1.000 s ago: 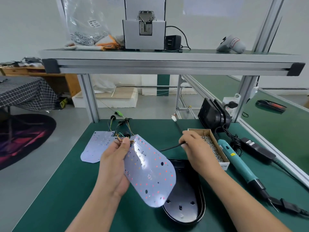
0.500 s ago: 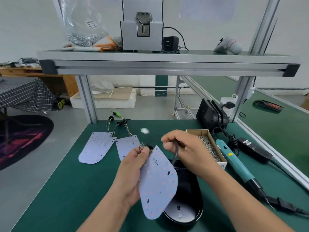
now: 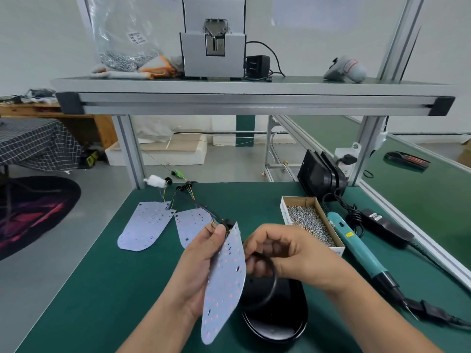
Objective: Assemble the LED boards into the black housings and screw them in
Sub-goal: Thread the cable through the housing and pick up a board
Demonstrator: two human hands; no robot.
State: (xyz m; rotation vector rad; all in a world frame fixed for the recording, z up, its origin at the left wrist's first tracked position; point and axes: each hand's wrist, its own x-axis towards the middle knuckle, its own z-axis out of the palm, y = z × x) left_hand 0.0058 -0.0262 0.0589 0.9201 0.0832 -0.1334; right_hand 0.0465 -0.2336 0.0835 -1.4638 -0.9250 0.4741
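Note:
My left hand (image 3: 196, 271) grips a white LED board (image 3: 225, 284) by its left edge, tilted nearly on edge above the table. Beside it my right hand (image 3: 285, 253) has its fingers curled round the board's black cable (image 3: 271, 278), which loops down in front of the black housing (image 3: 277, 319) lying open on the green mat under both hands. Two more LED boards (image 3: 146, 229) (image 3: 192, 224) lie flat at the back left, their coloured wires running to the table's far edge.
A cardboard box of screws (image 3: 309, 220) sits right of my hands, with a teal electric screwdriver (image 3: 362, 253) and its power adapter (image 3: 387, 226) beyond. Stacked black housings (image 3: 319, 174) lean at the back right post. A shelf overhead carries a screw feeder (image 3: 212, 38).
The board has turned more upright in my left hand and shifted right. My right hand pulled the cable down and in, over the housing; the white connector now lies at the back left.

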